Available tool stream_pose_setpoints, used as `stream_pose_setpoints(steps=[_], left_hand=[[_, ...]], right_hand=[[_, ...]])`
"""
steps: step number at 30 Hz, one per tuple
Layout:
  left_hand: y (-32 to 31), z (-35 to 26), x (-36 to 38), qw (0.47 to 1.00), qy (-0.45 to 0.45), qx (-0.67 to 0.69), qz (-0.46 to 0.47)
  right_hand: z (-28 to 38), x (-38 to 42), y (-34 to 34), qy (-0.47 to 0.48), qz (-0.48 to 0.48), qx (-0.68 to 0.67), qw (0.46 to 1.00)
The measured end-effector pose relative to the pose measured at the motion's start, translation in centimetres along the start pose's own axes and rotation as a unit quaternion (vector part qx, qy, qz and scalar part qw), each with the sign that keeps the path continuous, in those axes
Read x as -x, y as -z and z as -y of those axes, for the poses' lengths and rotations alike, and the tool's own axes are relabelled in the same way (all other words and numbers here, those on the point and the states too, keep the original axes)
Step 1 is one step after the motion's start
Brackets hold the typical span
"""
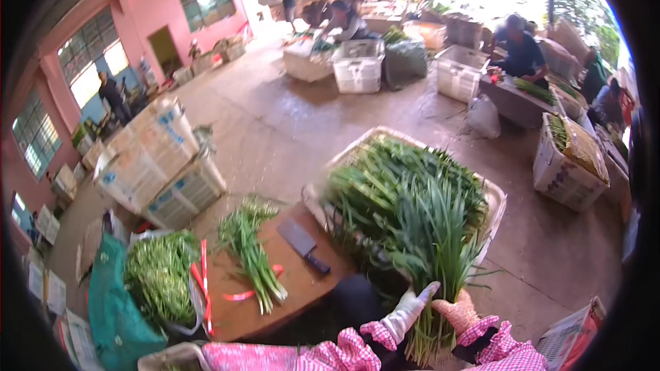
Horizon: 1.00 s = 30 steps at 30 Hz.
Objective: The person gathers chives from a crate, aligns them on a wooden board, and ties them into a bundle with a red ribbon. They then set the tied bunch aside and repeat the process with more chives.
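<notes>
My left hand [411, 308], in a pale glove, grips the left side of a bunch of garlic greens [440, 251] near its stem end. On the other side my right hand [459, 310], in an orange-tinted glove, closes round the same stems. Long flat leaves fan forward over a heap of greens [392, 185] in a big white crate [496, 199]. The stem ends hang down toward my lap. Left of the crate, a cleaver [302, 244] with a dark handle lies on a brown wooden table [275, 306]. A smaller bunch of greens [253, 261] lies beside it.
Red tape strips [201, 280] lie near the table's left edge. A bag of trimmed leaves [161, 275] and a teal sack [113, 302] stand further left. Stacked boxes [148, 154] rise behind them. Across the floor, people [519, 51] work beside white crates [357, 69].
</notes>
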State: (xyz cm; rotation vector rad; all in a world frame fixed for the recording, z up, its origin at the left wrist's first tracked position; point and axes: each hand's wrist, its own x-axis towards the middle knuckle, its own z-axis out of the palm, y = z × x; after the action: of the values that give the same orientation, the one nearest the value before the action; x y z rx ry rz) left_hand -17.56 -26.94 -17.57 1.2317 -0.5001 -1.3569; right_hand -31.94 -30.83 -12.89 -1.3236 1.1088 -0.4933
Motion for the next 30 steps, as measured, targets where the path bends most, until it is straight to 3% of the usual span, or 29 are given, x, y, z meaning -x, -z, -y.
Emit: stream_pose_setpoints(steps=[2, 4, 6, 7, 8, 9, 10, 11, 12, 13, 14, 16, 18, 19, 20, 22, 23, 26, 28, 30], left_hand=[[-1.0, -1.0, 1.2, 0.997, -0.062, 0.028, 0.049], [-1.5, -1.8, 1.3, 0.991, -0.123, -0.038, 0.039], [-1.5, -4.2, 2.7, 0.977, -0.194, 0.034, 0.083], [-1.3, -5.6, 3.1, 0.978, -0.194, 0.038, 0.072], [-0.9, -7.1, 3.4, 0.961, -0.265, -0.026, 0.071], [-0.7, -8.2, 3.6, 0.936, -0.332, -0.091, 0.071], [0.1, -8.1, 2.8, 0.924, -0.37, -0.068, 0.073], [0.9, -9.5, 3.1, 0.931, -0.351, -0.07, 0.075], [2.2, -11.3, 3.9, 0.936, -0.334, -0.074, 0.079], [3.6, -13.0, 5.0, 0.917, -0.353, -0.179, 0.044], [5.1, -14.8, 6.1, 0.884, -0.372, -0.282, 0.011], [6.7, -17.9, 8.9, 0.876, -0.409, -0.249, -0.055], [10.5, -18.5, 8.9, 0.839, -0.469, -0.259, -0.094], [12.0, -19.0, 9.6, 0.863, -0.446, -0.217, -0.096], [13.4, -19.6, 10.4, 0.885, -0.42, -0.176, -0.099], [15.1, -21.2, 12.5, 0.884, -0.42, -0.159, -0.128], [16.0, -21.7, 13.2, 0.906, -0.372, -0.135, -0.152], [17.9, -21.7, 14.1, 0.886, -0.376, -0.118, -0.245], [21.6, -19.9, 12.9, 0.882, -0.359, -0.158, -0.261], [23.6, -18.5, 11.8, 0.882, -0.384, -0.04, -0.271]], right_hand=[[2.2, 1.5, -0.1, 0.04, 0.001, -0.026, 0.999], [4.4, 2.4, 0.7, 0.081, 0.031, -0.048, 0.995], [7.6, 2.4, 0.4, 0.106, 0.064, -0.139, 0.983], [8.2, 1.8, 0.2, 0.16, 0.06, -0.121, 0.978], [8.8, 1.1, 0.1, 0.217, 0.055, -0.105, 0.969], [9.9, 0.8, -0.2, 0.216, 0.06, -0.103, 0.969], [11.1, 0.5, -0.4, 0.2, 0.041, 0.016, 0.979], [12.4, 0.2, -0.6, 0.184, 0.019, 0.134, 0.974], [13.5, -0.5, -1.5, 0.201, 0.064, 0.167, 0.963], [15.0, -0.1, -3.4, 0.158, 0.138, -0.064, 0.976], [15.0, -1.2, -4.8, 0.199, 0.154, -0.059, 0.966], [17.2, -1.6, -8.0, 0.248, 0.19, -0.015, 0.95], [18.8, -1.9, -11.7, 0.228, 0.232, -0.055, 0.944], [20.2, -1.4, -13.1, 0.224, 0.239, -0.025, 0.944], [20.8, -1.8, -14.5, 0.289, 0.297, -0.03, 0.909], [21.4, -3.0, -17.4, 0.314, 0.329, -0.036, 0.89], [21.7, -3.5, -18.8, 0.321, 0.349, -0.045, 0.879], [21.7, -5.2, -22.4, 0.309, 0.396, -0.071, 0.861], [21.8, -5.9, -23.8, 0.273, 0.394, 0.021, 0.877], [20.1, -8.0, -25.7, 0.292, 0.399, 0.03, 0.869]])
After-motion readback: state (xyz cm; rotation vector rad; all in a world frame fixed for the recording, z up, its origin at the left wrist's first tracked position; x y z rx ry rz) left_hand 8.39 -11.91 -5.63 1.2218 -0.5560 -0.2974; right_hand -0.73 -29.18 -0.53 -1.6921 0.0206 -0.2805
